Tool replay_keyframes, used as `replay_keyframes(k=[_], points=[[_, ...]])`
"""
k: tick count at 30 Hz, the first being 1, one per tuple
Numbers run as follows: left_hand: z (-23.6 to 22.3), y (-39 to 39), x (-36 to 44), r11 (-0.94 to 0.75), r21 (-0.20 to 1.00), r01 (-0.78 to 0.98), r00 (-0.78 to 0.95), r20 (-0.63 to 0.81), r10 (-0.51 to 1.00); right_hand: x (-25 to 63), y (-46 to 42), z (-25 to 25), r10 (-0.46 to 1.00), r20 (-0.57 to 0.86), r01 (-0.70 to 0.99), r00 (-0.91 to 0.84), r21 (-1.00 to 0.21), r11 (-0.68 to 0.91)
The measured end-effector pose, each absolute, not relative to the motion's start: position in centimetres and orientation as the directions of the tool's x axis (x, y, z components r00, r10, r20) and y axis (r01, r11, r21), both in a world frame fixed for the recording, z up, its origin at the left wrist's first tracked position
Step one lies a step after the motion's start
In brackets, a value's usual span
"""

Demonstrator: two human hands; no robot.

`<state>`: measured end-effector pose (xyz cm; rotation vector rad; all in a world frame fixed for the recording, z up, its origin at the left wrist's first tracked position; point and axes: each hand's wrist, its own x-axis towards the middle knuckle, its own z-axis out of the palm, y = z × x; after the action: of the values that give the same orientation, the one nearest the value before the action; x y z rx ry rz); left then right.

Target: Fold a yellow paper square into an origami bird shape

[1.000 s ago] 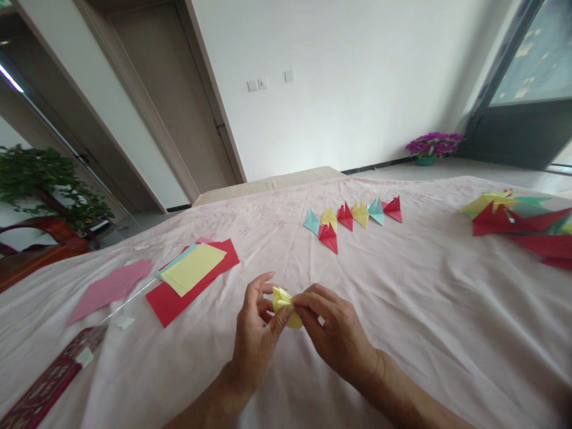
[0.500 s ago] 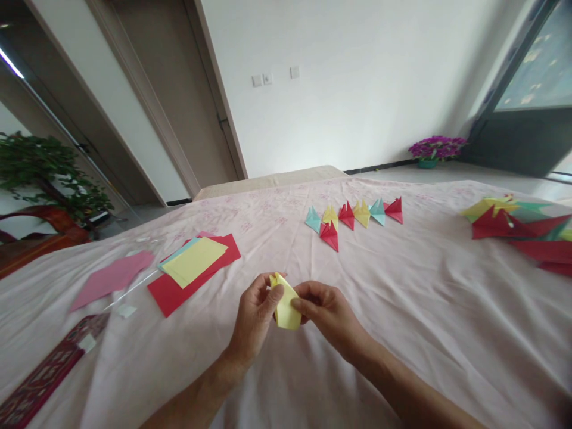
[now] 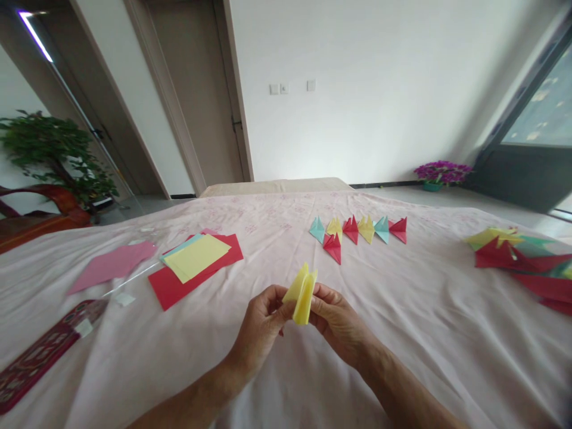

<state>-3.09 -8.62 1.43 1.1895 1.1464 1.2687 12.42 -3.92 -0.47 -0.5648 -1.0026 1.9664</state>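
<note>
Between my two hands, above the cloth, is a folded piece of yellow paper [image 3: 302, 296], its layers standing apart at the top into points. My left hand [image 3: 263, 319] pinches its left side between thumb and fingers. On the right edge, my right hand [image 3: 336, 316] grips it the same way, with the fingertips partly hidden behind the paper. Beyond my hands lie several folded paper shapes in blue, yellow and red, most in a row, with one red folded shape [image 3: 332, 248] in front of them.
Flat sheets lie to the left: a yellow sheet [image 3: 196, 257] over a red sheet [image 3: 167, 288], with pink paper [image 3: 111, 266] beside them. A dark red patterned packet [image 3: 42, 354] is at the near left. Larger folded papers [image 3: 504, 253] sit at the far right on the pink tablecloth [image 3: 420, 322].
The yellow paper has been turned from its flat face to a more edge-on view, with its layers now spread at the top. The head view has tilted up slightly.
</note>
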Motion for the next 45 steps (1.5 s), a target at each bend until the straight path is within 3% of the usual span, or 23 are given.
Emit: replay_keyframes(k=[14,21,36,41,45], points=[[1.6,-8.4,-2.9,-0.046,0.984,-0.171,-0.021,0.043,0.999,12.5,-3.9,-0.6,0.859,-0.073,-0.409,-0.507,-0.856,-0.314],[1.6,-8.3,-2.9,0.076,0.962,-0.262,0.044,-0.067,0.997,12.8,-3.9,-0.4,0.808,-0.058,-0.386,-0.586,-0.857,-0.342],[1.4,-8.5,-2.4,0.008,0.967,-0.254,-0.031,-0.016,0.999,12.1,-4.5,-0.6,0.765,-0.039,-0.376,-0.643,-0.854,-0.360],[0.8,-8.4,-2.5,0.077,0.928,-0.365,-0.035,-0.096,0.995,11.7,-4.5,-0.3,0.844,-0.042,-0.415,-0.535,-0.856,-0.306],[1.0,-8.9,-2.3,-0.004,0.924,-0.383,-0.082,-0.029,0.996,11.5,-4.2,-0.6,0.890,-0.058,-0.443,-0.453,-0.851,-0.281]])
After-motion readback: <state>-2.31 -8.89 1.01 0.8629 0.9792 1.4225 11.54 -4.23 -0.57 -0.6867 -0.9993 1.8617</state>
